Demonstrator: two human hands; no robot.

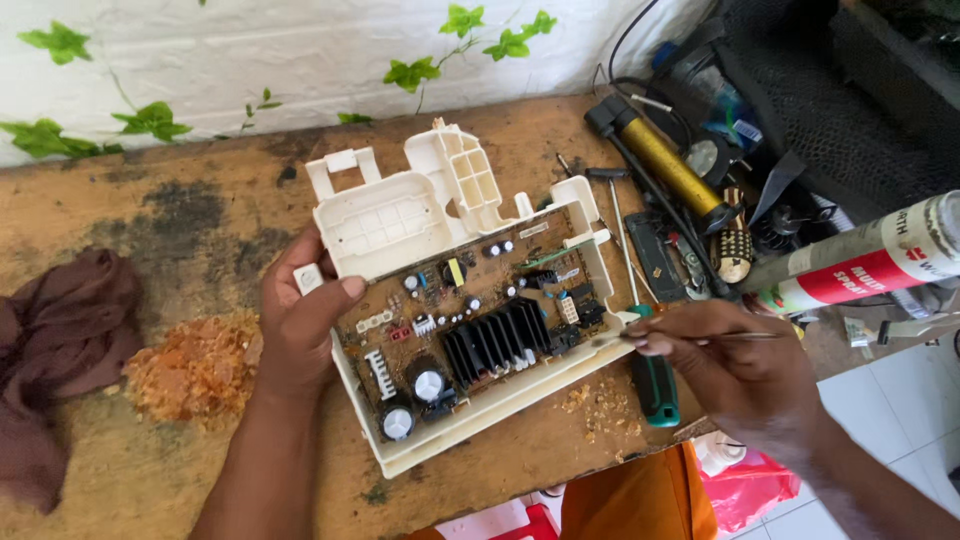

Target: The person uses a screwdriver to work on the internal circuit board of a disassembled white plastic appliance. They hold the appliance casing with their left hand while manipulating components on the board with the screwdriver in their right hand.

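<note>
A brown circuit board (480,305) with a black finned heat sink (497,338) and round capacitors sits in a cream plastic housing (400,215) on the wooden bench. My left hand (300,325) grips the housing's left side, thumb resting on the board's edge. My right hand (725,365) pinches a thin metal probe (700,336) whose tip touches the housing's right edge, beside the board.
A green-handled screwdriver (650,375) lies under my right hand. A brown cloth (55,350) and orange crumbs (195,370) lie at left. A brass-coloured pump (665,165), black cables and tools crowd the back right. A white and red tube (870,260) juts in from the right.
</note>
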